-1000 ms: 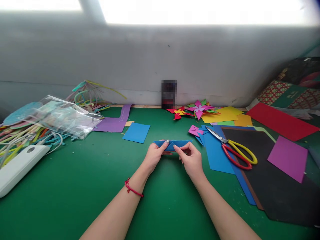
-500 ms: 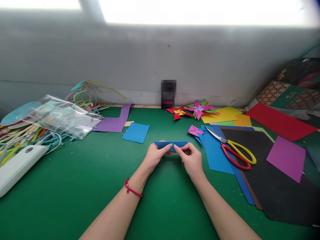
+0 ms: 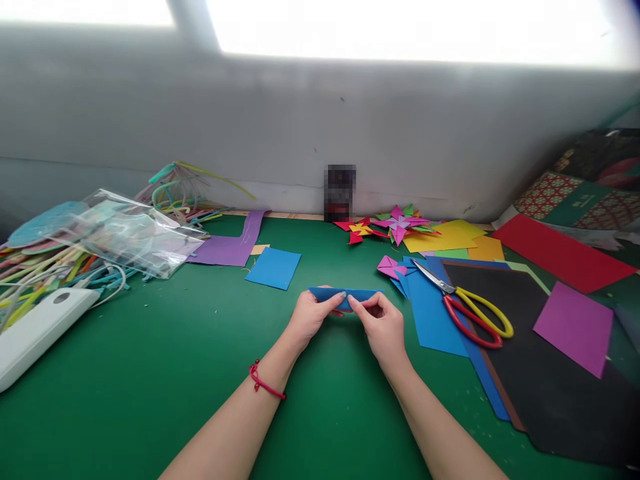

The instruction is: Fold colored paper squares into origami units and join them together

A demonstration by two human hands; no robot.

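Observation:
A folded strip of blue paper (image 3: pixel 345 295) is held level over the green table, in the middle of the head view. My left hand (image 3: pixel 311 315) grips its left part, thumb on the near face. My right hand (image 3: pixel 383 322) pinches the right part, and the two thumb tips almost meet at the centre. Most of my other fingers are hidden behind the paper. Beyond my left hand lies a flat blue paper square (image 3: pixel 273 268). Near my right hand are a folded pink paper piece (image 3: pixel 389 267) and a blue sheet (image 3: pixel 434 320).
Scissors (image 3: pixel 463 300) with red and yellow handles rest on blue and black sheets (image 3: pixel 530 347) at right. Folded paper stars (image 3: pixel 399 223) sit by the wall. A white power bank (image 3: pixel 47 333), a clear plastic bag (image 3: pixel 150 230) and pipe cleaners fill the left side.
The whole view has shifted slightly, so things sit a little lower. Both hands keep their hold on the blue paper, with the right thumb moved very slightly.

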